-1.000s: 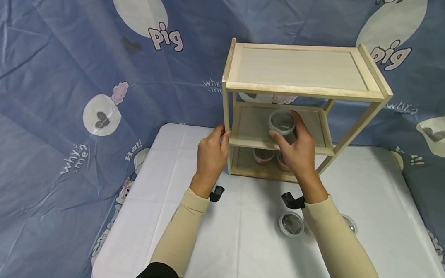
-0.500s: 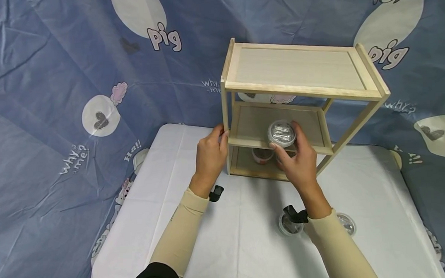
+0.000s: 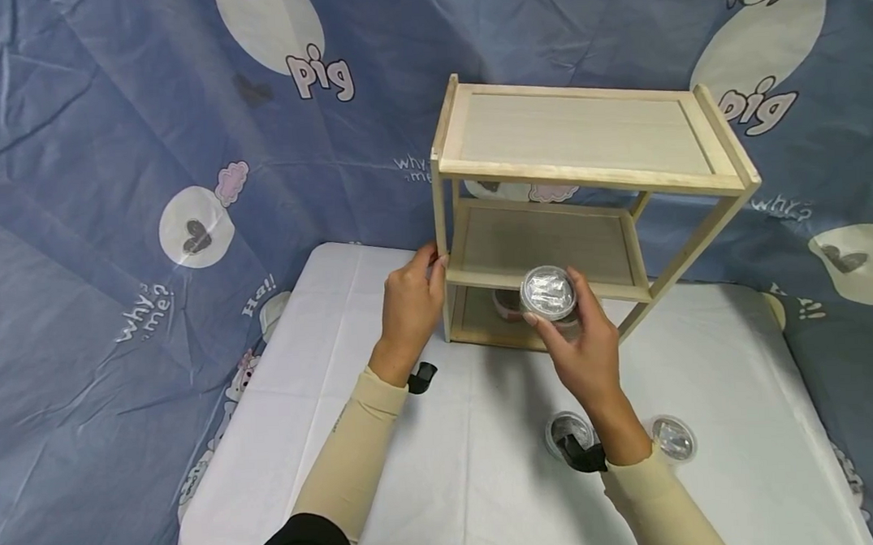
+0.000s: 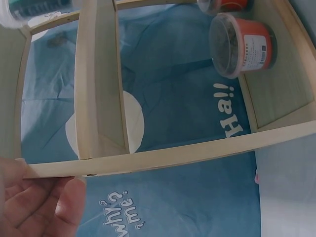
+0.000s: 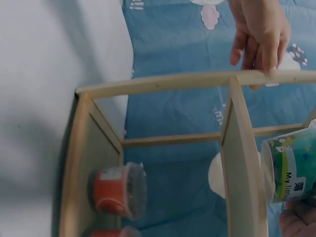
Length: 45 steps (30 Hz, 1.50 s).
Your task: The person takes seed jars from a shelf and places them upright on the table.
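Note:
My right hand (image 3: 586,351) grips a round plastic tub (image 3: 549,293) with a clear lid, in front of the middle shelf's front edge. In the right wrist view this tub (image 5: 296,165) shows a green printed label. My left hand (image 3: 411,306) pinches the left front post of a small wooden shelf rack (image 3: 584,136); the left wrist view shows its thumb and fingers (image 4: 71,202) at the post. On the bottom shelf stand two tubs with red-orange labels (image 4: 254,44), partly hidden in the head view by the right hand and held tub.
Two more clear-lidded tubs stand on the white-covered table, one (image 3: 566,429) by the right wrist and another (image 3: 674,438) to its right. A black strap piece (image 3: 582,455) juts from the right wrist. Blue printed cloth (image 3: 146,155) hangs behind the rack.
My right hand has drawn the tub down and toward me, from over the middle shelf to in front of its edge. The left hand keeps its place on the post.

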Each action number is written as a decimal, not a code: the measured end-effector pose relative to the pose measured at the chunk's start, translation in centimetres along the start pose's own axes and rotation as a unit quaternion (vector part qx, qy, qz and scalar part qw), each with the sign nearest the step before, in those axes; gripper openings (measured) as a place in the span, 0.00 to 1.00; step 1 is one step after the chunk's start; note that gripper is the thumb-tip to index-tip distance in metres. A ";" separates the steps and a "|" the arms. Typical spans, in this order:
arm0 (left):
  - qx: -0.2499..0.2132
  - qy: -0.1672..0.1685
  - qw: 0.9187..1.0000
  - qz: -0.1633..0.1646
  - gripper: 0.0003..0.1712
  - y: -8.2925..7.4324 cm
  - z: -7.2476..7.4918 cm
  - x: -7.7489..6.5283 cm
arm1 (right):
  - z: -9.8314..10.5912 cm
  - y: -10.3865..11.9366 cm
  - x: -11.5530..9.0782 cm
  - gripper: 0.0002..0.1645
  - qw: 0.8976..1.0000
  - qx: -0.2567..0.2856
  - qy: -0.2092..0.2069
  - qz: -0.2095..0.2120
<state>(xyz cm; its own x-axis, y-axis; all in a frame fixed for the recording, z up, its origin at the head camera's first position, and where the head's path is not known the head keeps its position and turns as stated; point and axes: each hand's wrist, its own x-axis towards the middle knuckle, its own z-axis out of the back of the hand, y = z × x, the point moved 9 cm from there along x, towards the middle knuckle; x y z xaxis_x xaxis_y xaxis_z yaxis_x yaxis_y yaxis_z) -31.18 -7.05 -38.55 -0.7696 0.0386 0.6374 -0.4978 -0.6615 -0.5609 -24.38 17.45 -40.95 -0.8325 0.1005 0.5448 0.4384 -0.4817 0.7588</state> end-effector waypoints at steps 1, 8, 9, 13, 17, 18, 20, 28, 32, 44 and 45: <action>-0.001 0.001 1.000 0.000 0.12 0.0 0.0 0.0 | 0.0 0.1 -0.3 0.50 1.000 0.004 0.001 0.004; -0.006 0.002 1.000 0.000 0.14 0.0 0.1 0.2 | 0.1 1.8 -2.0 0.49 0.999 0.022 -0.006 0.037; -0.006 0.001 1.000 0.000 0.13 0.0 0.1 0.2 | 0.0 1.6 -2.2 0.49 0.999 0.024 -0.005 0.036; -0.009 0.002 1.000 0.002 0.14 0.0 0.2 0.1 | -0.3 0.3 -3.3 0.50 0.999 0.022 0.003 0.029; -0.010 0.005 1.000 0.003 0.14 0.1 0.1 0.0 | -0.6 -0.4 -4.2 0.51 1.000 0.013 0.002 0.023; -0.009 0.005 1.000 0.004 0.14 0.1 0.1 0.0 | -0.6 -0.5 -4.4 0.52 1.000 0.012 0.002 0.023; -0.008 0.004 1.000 0.004 0.14 0.1 0.1 0.0 | -0.6 -0.6 -4.6 0.52 1.000 0.013 0.001 0.024; -0.009 0.003 1.000 0.006 0.13 0.0 0.2 0.0 | -1.1 -0.9 -5.8 0.52 0.999 0.011 0.010 0.031; -0.007 0.003 1.000 0.008 0.13 0.1 0.1 0.0 | -1.6 -1.3 -6.5 0.52 0.999 0.002 0.022 0.036; -0.015 0.002 1.000 0.011 0.13 0.0 0.1 0.1 | -2.9 -3.3 -9.3 0.53 0.996 -0.054 0.072 0.004; -0.014 0.002 1.000 0.011 0.13 0.0 0.1 0.1 | -3.0 -3.4 -9.7 0.53 0.995 -0.059 0.078 0.002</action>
<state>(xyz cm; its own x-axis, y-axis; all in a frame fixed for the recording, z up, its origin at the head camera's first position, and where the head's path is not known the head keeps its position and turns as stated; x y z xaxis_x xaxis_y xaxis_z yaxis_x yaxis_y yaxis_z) -31.23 -7.06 -38.44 -0.7814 0.0269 0.6235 -0.4920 -0.6412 -0.5889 -18.86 15.54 -49.89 -0.8773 -0.0328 0.4789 0.4063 -0.5821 0.7043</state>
